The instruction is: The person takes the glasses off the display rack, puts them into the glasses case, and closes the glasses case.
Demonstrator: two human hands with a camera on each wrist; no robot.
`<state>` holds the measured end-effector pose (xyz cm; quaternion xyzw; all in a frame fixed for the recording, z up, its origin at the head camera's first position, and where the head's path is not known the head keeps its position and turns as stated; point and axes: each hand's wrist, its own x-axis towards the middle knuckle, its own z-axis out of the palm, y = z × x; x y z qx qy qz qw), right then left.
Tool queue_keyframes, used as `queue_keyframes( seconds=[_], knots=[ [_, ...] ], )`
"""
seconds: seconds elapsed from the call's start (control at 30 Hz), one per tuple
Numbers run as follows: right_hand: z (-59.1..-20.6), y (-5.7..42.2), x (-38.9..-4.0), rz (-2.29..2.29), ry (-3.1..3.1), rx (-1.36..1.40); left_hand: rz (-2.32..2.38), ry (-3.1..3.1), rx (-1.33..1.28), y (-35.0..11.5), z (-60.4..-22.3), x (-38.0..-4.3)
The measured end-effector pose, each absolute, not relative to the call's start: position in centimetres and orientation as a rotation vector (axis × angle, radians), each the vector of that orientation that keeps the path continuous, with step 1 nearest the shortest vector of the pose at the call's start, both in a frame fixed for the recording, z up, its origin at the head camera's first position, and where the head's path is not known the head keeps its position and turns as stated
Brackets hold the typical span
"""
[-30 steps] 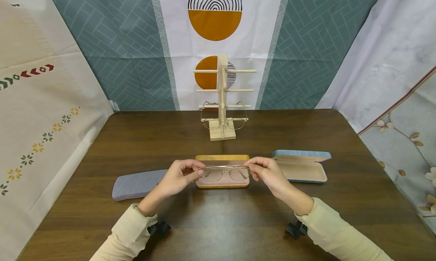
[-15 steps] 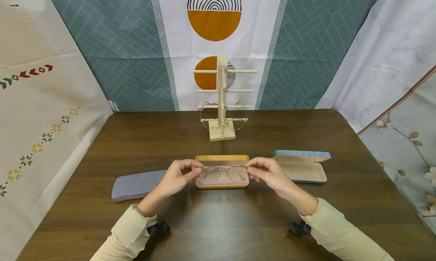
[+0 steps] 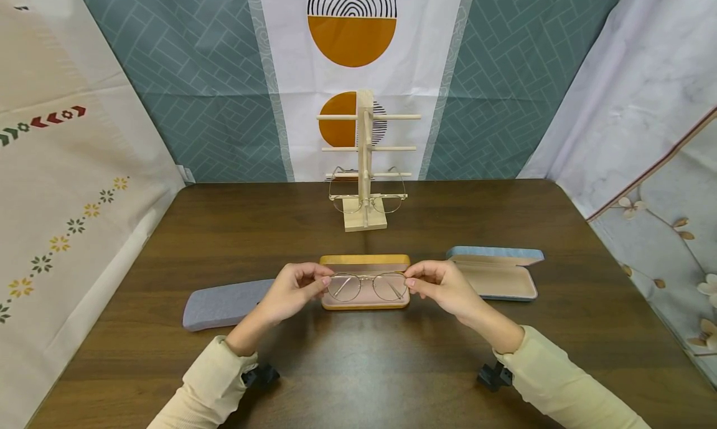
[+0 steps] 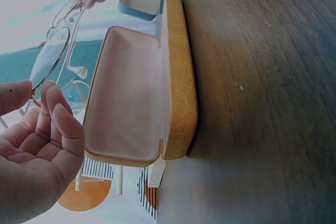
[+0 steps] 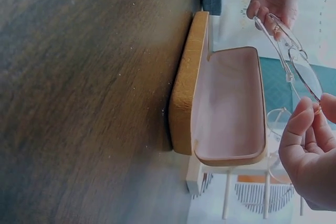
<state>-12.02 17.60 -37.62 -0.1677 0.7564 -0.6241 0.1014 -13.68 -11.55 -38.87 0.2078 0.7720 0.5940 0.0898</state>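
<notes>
My left hand [image 3: 292, 293] and right hand [image 3: 446, 287] pinch the two ends of thin metal-framed glasses [image 3: 344, 288]. The glasses are held above an orange glasses case [image 3: 365, 259], which lies open with its pink lining showing. In the left wrist view, thumb and fingers of the left hand [image 4: 39, 153] grip one corner of the frame, with the temples folded behind the lenses [image 4: 50, 59]. The right wrist view has the right hand [image 5: 310, 153] pinching the other corner. Both wrist views show nothing lying inside the orange case [image 5: 228, 108].
A closed grey-blue glasses case [image 3: 224, 304] lies left, partly behind the left hand. An open blue case [image 3: 495, 279] stands to the right. Behind is a wooden display stand [image 3: 365, 136] with another pair of glasses [image 3: 389, 203] on its low rung. Cloths hang around the brown table [image 3: 358, 373].
The glasses have tilted so their lenses face the head camera more fully. The right hand has shifted slightly; both hands keep their grip. Cases and stand look unchanged.
</notes>
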Motion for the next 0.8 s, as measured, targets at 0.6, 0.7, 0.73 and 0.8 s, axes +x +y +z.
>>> queue_keyframes(
  seconds=[0.6,0.7,0.73,0.8],
  knots=[
    [-39.1,17.4,-12.5,-1.825,2.264,-0.420,1.739,2.323,0.744,-12.0,-40.1,-14.3],
    [-39.2,17.4,-12.6,-1.809,2.275,-0.413,1.725,2.319,0.739,-12.0,-40.4,-14.5],
    [-39.2,17.4,-12.6,-1.803,2.280,-0.410,1.721,2.317,0.736,-12.0,-40.4,-14.6],
    [-39.4,17.4,-12.7,-1.790,2.291,-0.403,1.710,2.320,0.730,-12.0,-40.4,-14.6]
  ],
)
